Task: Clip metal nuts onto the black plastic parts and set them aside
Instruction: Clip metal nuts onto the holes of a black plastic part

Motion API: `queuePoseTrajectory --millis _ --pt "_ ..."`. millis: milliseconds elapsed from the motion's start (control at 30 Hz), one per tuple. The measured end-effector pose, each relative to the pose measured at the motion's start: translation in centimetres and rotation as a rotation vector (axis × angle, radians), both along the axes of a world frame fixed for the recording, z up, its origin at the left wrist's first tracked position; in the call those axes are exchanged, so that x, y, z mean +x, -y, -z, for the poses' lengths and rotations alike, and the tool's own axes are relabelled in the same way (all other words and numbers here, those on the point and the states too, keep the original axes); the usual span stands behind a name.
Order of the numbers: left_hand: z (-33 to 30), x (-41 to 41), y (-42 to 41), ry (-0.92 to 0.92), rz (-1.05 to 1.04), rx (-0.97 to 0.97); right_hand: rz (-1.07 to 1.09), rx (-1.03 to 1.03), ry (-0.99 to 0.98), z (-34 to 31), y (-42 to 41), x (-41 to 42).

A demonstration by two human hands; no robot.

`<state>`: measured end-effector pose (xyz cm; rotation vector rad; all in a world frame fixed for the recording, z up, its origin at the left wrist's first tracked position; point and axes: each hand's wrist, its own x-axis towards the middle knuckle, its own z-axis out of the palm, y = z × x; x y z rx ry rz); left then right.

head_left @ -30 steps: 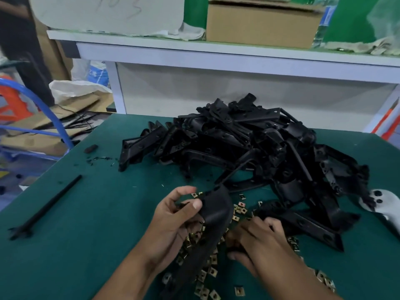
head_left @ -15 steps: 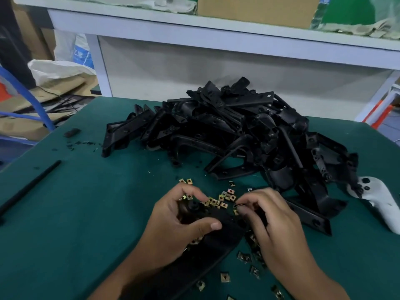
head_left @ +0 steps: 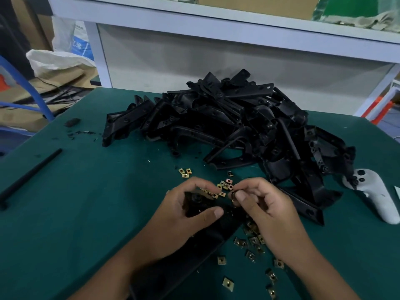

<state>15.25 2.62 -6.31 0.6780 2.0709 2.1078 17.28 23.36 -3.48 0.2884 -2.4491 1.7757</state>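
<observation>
Left hand [head_left: 184,221] grips the top end of a long black plastic part [head_left: 207,239], thumb across its face, fingers curled over the far edge. The part is matte moulded plastic, a flat strip running diagonally from the hands down toward the bottom edge of view, with a round boss near the gripped end. Right hand [head_left: 266,211] pinches a small clip nut [head_left: 232,194] between thumb and forefinger, right at the part's upper end; whether the nut is seated on the plastic is hard to tell, it's mostly hidden by the fingertips.

Loose metal nuts [head_left: 249,243] lie scattered on the green mat [head_left: 86,213] around and under both hands: small square folded brass-coloured clips with a centre hole, slightly shiny. A few more sit just beyond the fingers.

Behind, a tangled pile of black plastic parts [head_left: 227,126]: angular brackets, ribbed, holed. White game-style controller [head_left: 374,195] at the pile's right edge. Thin black rod [head_left: 30,174] lies far left.
</observation>
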Motion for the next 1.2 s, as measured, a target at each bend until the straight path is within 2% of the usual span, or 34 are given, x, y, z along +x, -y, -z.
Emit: queuePoseTrajectory --millis 133,267,533,633,767,967,1200 --pt "-0.34 0.31 -0.26 0.039 0.066 0.035 -0.04 -0.11 0.076 0.24 0.05 0.23" --pt "-0.44 0.49 -0.37 0.042 0.077 0.051 -0.057 -0.111 0.087 0.19 -0.2 0.17" --pt "-0.18 0.4 -0.48 -0.034 -0.047 -0.007 -0.108 -0.228 0.123 -0.52 0.18 0.23" --pt "-0.15 0.44 -0.66 -0.004 -0.051 0.018 -0.116 -0.263 0.097 -0.52 0.55 0.33" --pt "-0.17 0.4 -0.72 -0.039 -0.066 0.014 -0.119 -0.261 0.089 -0.33 0.54 0.32" --pt "-0.16 0.19 -0.63 0.03 -0.091 0.062 -0.076 -0.224 0.088 -0.02 0.24 0.14" --pt "-0.15 0.36 -0.8 0.062 0.02 0.092 -0.191 -0.132 0.037 0.17 0.66 0.22"
